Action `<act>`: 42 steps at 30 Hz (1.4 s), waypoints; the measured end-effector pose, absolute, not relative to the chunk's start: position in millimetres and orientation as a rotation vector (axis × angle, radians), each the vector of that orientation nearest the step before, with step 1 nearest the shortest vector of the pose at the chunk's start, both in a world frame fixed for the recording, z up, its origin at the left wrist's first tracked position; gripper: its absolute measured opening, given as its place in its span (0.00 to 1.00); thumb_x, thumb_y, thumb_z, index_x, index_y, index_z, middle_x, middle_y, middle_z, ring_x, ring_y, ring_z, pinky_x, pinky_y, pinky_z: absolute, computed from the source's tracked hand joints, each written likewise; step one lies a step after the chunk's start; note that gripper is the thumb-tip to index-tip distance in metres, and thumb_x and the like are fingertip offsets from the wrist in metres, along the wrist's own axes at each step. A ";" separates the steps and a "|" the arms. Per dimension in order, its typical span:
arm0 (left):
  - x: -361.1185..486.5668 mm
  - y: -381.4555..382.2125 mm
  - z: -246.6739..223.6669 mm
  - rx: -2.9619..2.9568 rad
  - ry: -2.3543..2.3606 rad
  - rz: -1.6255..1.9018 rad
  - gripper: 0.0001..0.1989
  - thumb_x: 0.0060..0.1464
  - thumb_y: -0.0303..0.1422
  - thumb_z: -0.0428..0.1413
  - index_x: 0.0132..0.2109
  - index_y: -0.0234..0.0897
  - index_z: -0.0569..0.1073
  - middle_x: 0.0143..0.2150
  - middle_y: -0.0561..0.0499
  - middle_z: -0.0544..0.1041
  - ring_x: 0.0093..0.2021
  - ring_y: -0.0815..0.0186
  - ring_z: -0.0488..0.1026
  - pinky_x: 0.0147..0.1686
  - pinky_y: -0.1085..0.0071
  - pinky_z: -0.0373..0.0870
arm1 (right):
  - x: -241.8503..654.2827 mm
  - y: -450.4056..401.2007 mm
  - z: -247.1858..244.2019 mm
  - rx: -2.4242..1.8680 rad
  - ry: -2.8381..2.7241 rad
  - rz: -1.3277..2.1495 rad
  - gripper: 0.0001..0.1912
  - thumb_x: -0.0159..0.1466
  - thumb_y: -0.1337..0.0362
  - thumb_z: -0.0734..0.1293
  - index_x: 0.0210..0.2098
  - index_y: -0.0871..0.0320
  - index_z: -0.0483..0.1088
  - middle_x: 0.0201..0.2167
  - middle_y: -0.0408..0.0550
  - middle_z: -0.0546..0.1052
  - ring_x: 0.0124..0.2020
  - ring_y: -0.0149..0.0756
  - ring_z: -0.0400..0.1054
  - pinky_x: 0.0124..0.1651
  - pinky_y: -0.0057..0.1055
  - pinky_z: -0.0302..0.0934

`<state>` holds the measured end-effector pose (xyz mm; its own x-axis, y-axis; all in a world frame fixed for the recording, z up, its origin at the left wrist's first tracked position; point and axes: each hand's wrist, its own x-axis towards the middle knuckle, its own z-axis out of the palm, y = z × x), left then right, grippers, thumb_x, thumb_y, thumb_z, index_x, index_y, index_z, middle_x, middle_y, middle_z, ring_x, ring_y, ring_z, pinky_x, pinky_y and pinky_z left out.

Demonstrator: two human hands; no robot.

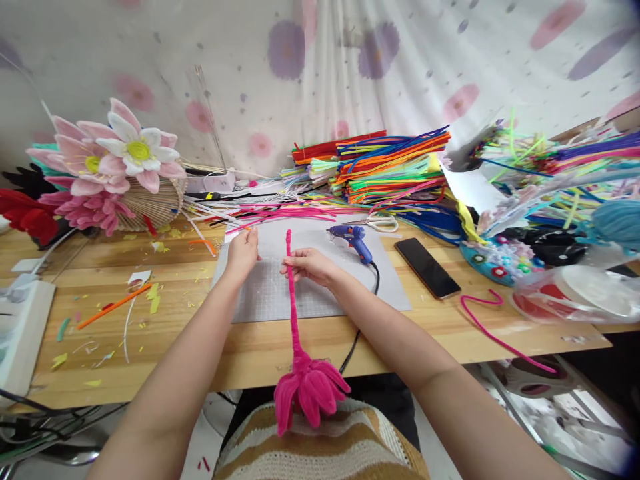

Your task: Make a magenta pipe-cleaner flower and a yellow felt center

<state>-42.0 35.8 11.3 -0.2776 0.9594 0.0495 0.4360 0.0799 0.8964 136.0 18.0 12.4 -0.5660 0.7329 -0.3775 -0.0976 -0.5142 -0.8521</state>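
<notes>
Two forearms (pixel 400 333) outstretched — right grip (pixel 289 263) closed on pink flower stem (pixel 294 310), left grip (pixel 253 244) near pink strips (pixel 295 214) — hold unclear

The flower (pixel 311 392) at the lower centre is magenta, as is its stem. The glue gun (pixel 350 241) at centre is blue, lying on a grey mat (pixel 270 293) with a grid. Brown and cream stripes cross the knitted top (pixel 325 447) at the bottom. Across the upper part of the frame, the white curtain (pixel 320 87) carries pink and purple flowers and small purplish dots.
</notes>
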 end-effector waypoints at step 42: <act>-78.0 39.1 47.3 2.054 1.602 1.366 0.10 0.55 0.38 0.48 0.33 0.37 0.69 0.27 0.53 0.72 0.27 0.70 0.70 0.29 0.73 0.67 | 149.2 57.7 45.7 -0.947 -1.316 2.348 0.05 0.61 0.73 0.61 0.30 0.66 0.67 0.24 0.48 0.77 0.21 0.27 0.71 0.25 0.20 0.66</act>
